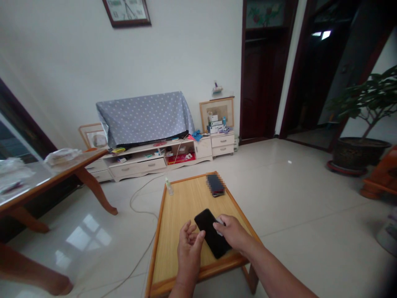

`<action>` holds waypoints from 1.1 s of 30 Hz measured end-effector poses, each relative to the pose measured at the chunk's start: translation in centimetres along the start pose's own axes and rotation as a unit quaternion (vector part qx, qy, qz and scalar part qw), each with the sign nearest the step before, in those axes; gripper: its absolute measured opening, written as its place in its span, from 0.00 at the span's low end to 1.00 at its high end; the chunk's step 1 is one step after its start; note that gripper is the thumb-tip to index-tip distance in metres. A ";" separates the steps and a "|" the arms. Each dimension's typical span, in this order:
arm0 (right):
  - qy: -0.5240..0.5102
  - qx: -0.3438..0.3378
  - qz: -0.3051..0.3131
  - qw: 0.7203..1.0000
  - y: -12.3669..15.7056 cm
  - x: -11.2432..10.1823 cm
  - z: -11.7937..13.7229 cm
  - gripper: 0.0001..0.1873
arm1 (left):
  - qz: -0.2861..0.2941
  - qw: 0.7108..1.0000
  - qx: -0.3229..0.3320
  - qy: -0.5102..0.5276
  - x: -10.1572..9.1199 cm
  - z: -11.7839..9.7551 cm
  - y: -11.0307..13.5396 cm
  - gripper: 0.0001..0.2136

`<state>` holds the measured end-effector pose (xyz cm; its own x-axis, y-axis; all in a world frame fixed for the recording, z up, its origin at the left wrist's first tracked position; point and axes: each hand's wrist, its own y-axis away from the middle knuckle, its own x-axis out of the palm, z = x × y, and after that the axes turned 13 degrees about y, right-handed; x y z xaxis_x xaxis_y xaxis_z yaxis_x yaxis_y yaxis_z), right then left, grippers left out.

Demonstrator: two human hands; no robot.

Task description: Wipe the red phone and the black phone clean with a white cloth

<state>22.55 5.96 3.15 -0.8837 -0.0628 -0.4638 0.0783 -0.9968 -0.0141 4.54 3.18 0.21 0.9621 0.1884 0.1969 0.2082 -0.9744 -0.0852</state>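
A black phone (pixel 211 234) with a dark, glossy screen is tilted at an angle over the near part of the small wooden table (pixel 182 203). My right hand (pixel 231 231) is closed on a small whitish cloth (pixel 219 227), which lies against the phone's right side. My left hand (pixel 190 245) is beside the phone's left edge, palm turned inward, fingers loosely bent and apart, holding nothing. Whether its thumb touches the phone I cannot tell. Towards the far end of the table are a small clear spray bottle (pixel 169 186) on the left and a dark, pixelated rectangular object (pixel 215 184) on the right.
A larger wooden table (pixel 89 159) with plastic-wrapped things stands left. A cable (pixel 132 203) runs over the tiled floor. Along the wall is a white low cabinet (pixel 139 167) under a dotted grey cloth (pixel 149 118). A potted plant (pixel 356 153) stands at right.
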 end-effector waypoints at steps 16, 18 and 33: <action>-0.276 0.231 -0.067 0.930 -0.4 5.0 -2.9 0.09 | 0.073 0.929 0.134 -0.338 1.2 2.6 1.6 0.31; -0.272 0.236 -0.066 0.931 -0.2 4.7 -3.0 0.10 | 0.072 0.928 0.121 -0.344 0.9 2.9 1.4 0.30; -0.158 0.139 -0.088 0.974 0.0 0.0 -4.4 0.08 | 0.132 0.878 0.089 -0.451 -0.5 1.7 0.8 0.32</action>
<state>24.55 6.16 -0.76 -0.9732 0.1427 -0.1804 -0.1770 -0.9654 0.1913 4.48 2.54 -1.62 0.7121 0.0577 -0.6997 -0.0968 -0.9790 -0.1792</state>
